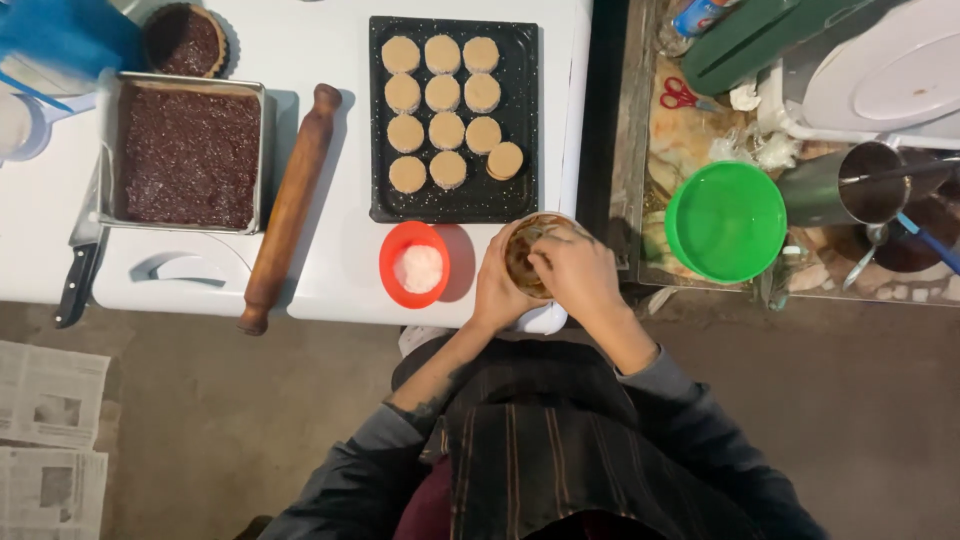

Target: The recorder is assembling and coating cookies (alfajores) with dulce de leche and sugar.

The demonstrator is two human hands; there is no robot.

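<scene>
A white bench (330,285) fills the upper left and centre of the frame. On it, a square tin of dark filling (186,155) sits at the left, with a black baking tray (455,205) carrying round pale biscuits (446,130) at the top centre. A wooden rolling pin (290,210) lies slanted between them. A green bowl (726,222) stands to the right. A small orange bowl (415,265) sits below the tray. Just beside it, at centre, the left hand (497,292) wraps its fingers around a small tub of brown spread (522,255), while the right hand (575,272) reaches into the tub with fingers curled narrow; whether they grip anything cannot be told.
</scene>
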